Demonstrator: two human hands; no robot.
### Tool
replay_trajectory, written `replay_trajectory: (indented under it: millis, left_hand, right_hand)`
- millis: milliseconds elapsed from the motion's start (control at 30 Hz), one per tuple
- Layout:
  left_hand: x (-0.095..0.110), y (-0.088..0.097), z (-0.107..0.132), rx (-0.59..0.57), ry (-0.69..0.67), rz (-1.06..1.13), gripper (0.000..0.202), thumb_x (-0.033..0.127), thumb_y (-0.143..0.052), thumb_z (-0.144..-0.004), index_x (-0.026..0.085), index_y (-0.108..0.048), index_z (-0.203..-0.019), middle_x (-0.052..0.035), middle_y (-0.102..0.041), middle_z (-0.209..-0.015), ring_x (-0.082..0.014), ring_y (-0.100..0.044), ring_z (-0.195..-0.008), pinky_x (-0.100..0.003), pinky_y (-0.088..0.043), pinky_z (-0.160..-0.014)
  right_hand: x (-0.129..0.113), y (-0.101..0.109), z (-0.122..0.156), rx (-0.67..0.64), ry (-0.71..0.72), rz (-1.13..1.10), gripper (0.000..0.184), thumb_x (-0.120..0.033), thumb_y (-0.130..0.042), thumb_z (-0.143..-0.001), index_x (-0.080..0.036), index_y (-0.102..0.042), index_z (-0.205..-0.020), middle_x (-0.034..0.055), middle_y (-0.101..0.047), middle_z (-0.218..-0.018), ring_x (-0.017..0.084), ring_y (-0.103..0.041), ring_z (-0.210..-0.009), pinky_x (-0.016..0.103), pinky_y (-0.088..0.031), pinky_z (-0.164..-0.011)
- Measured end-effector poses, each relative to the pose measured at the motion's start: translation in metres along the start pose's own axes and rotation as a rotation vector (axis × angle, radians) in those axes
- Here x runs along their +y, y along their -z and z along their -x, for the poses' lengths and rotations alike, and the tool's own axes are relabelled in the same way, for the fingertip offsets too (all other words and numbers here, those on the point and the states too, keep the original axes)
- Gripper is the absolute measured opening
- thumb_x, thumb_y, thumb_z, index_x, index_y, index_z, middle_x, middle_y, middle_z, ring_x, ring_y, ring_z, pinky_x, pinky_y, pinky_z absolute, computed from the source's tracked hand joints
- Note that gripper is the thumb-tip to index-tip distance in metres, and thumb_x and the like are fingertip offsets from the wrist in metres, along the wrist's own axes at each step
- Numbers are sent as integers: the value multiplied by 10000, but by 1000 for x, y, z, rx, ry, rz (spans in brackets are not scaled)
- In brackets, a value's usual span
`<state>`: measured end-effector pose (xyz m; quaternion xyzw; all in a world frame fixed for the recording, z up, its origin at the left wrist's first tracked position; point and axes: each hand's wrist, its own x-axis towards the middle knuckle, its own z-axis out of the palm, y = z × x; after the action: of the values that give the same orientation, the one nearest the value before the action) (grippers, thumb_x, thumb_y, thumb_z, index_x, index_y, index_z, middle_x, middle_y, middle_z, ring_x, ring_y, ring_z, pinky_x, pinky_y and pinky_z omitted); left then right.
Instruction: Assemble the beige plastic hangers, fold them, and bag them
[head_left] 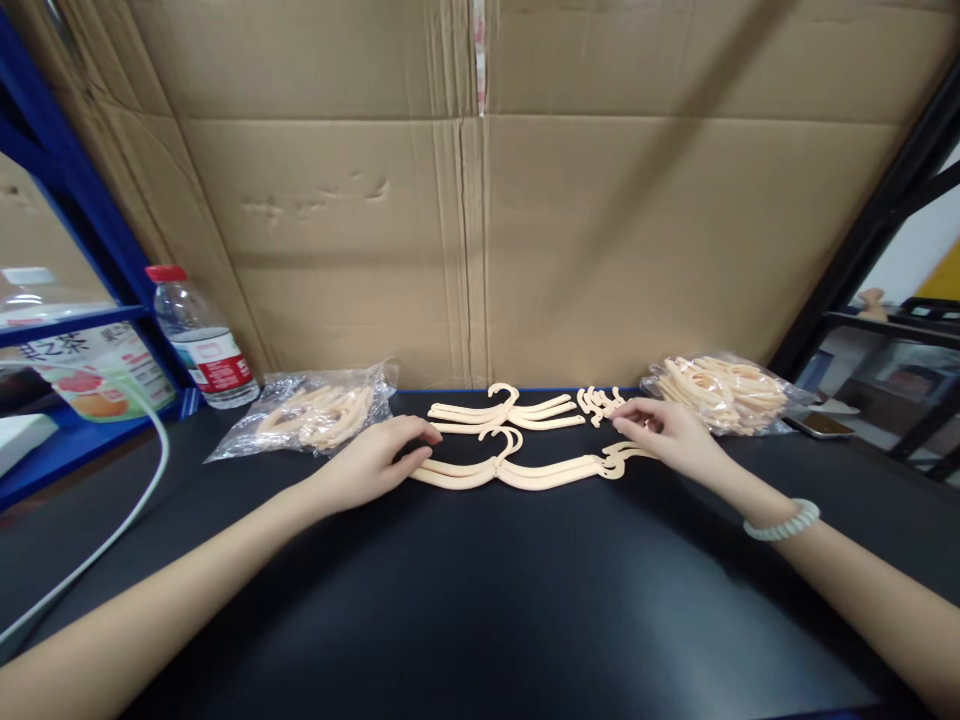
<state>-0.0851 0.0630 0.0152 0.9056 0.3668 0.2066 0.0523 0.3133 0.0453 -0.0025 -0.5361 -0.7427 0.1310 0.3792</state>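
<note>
Two groups of cream plastic hanger pieces lie on the black table. The front hangers (540, 477) lie stacked, hooks pointing away from me. Behind them is a second group of hangers (544, 410), fanned out a little. My left hand (375, 462) is at the left end of the front hangers, thumb and fingers apart, with the thumb close to that end. My right hand (671, 432) is curled, thumb and index fingertips close together, beside small loose curved pieces (598, 405). Anything between those fingertips is hidden. Another curved piece (615, 460) lies at the front hangers' right end.
Clear bags of cream hanger parts lie on both sides: a left bag (307, 408) and a right bag (720, 393). A red-capped bottle (206, 345) stands at the left by a blue shelf frame (112, 220). A white cable (142, 500) crosses the left side. Cardboard (337, 250) walls the back.
</note>
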Motion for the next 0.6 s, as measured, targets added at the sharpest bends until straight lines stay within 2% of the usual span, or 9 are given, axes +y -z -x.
replay_trajectory:
  millis: [67,167,333,500,600]
  left_hand:
    - [-7,-2,0,38,26,29,234,304,-436,-938,185,-605,-1047,-72,-692,-1040,-214,-656,-953,-360,-528,-848]
    - [-11,-4,-1,84,55,58,244,303,-420,-940,178,-608,-1030,-70,-696,-1020,-209,-657,-929,-362,-533,-828]
    - [-14,-6,-1,107,84,33,264,306,-411,-935,170,-604,-1052,-80,-693,-1021,-214,-651,-907,-366,-541,-797]
    - [-18,-7,-2,86,97,31,280,298,-394,-943,176,-566,-1127,-93,-675,-1127,-226,-638,-1034,-397,-517,-895]
    - [-21,-7,-4,80,115,26,297,298,-390,-943,169,-550,-1156,-100,-671,-1146,-226,-642,-1044,-394,-518,-898]
  right_hand:
    - [7,3,-3,89,-87,-4,337,-500,-561,-820,-188,-682,-789,51,-648,-666,202,-576,-594,324,-438,-554]
    - [16,5,-5,154,-139,-16,323,-484,-558,-789,-184,-655,-718,52,-636,-629,203,-576,-580,320,-429,-537]
    - [23,1,-6,151,-155,-20,314,-465,-551,-790,-182,-661,-708,61,-661,-652,202,-594,-594,316,-437,-545]
    - [26,0,-7,137,-143,10,317,-457,-556,-789,-173,-685,-732,56,-659,-637,197,-578,-567,310,-414,-515]
    - [29,2,-9,158,-140,41,315,-449,-542,-796,-171,-683,-745,60,-658,-639,199,-574,-563,315,-414,-517]
